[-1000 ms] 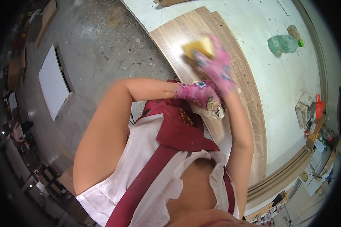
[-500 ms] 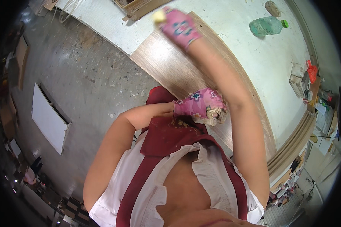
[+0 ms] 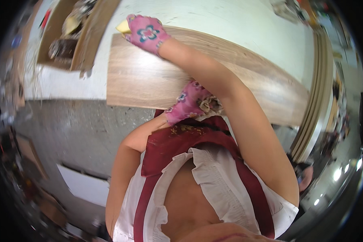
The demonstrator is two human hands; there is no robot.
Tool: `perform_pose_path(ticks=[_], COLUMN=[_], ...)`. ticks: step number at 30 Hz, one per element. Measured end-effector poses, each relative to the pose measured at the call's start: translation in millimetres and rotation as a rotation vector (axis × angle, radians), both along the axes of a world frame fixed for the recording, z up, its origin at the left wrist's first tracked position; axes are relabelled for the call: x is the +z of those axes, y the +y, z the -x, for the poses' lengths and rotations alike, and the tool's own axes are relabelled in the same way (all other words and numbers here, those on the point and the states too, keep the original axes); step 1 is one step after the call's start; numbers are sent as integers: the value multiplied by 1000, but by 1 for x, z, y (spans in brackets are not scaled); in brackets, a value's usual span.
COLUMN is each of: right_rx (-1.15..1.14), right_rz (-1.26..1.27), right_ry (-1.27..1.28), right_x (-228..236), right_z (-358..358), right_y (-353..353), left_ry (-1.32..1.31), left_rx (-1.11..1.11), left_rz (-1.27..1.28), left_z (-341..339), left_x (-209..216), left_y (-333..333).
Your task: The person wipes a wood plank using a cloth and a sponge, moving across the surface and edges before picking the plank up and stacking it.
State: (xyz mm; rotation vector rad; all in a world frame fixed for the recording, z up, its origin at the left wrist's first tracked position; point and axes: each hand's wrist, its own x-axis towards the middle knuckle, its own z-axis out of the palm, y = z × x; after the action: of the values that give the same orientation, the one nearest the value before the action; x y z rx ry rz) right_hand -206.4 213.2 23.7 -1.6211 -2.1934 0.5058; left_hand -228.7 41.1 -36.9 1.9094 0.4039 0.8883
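A wood-grain board [image 3: 139, 74] lies on the white worktop in front of me. My right hand [image 3: 146, 34], in a pink flowered glove, is closed on a pale yellow sponge-like piece [image 3: 124, 27] at the board's far left corner. The right arm reaches across the board. Closer to my body, my left hand [image 3: 189, 103], in a matching glove, is closed around a crumpled beige rag [image 3: 209, 107] at the board's near edge. My right forearm passes close to the rag, and the left fingers are partly hidden.
A cardboard box [image 3: 84, 52] holding several items stands left of the board on the white worktop [image 3: 230, 20]. Long brown strips [image 3: 315, 80] are stacked at the right. A white panel [image 3: 86, 185] rests low at the left, over the grey floor [image 3: 80, 133].
My view has turned, bringing the cardboard box further in and taking the green bottle out. My right hand, with the yellow piece, is now at the board's far left corner. The left still grips the rag.
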Motion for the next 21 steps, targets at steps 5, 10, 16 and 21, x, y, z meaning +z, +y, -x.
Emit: perform_pose_path(ticks=[5, 10, 16, 21], right_rx=[-399, -787, -586, -773], right_rz=[182, 302, 404, 340], right_ry=[58, -147, 12, 8], right_x=[-21, 5, -16, -33], right_z=[-147, -234, -135, -233], right_y=[-105, -168, -123, -186], left_ry=[198, 162, 200, 281], left_rx=[-25, -427, -614, -570], left_rz=[-100, -66, -93, -248], left_z=[-9, -35, -45, -44], left_x=[10, 0, -33, -10], left_y=[2, 9, 1, 2])
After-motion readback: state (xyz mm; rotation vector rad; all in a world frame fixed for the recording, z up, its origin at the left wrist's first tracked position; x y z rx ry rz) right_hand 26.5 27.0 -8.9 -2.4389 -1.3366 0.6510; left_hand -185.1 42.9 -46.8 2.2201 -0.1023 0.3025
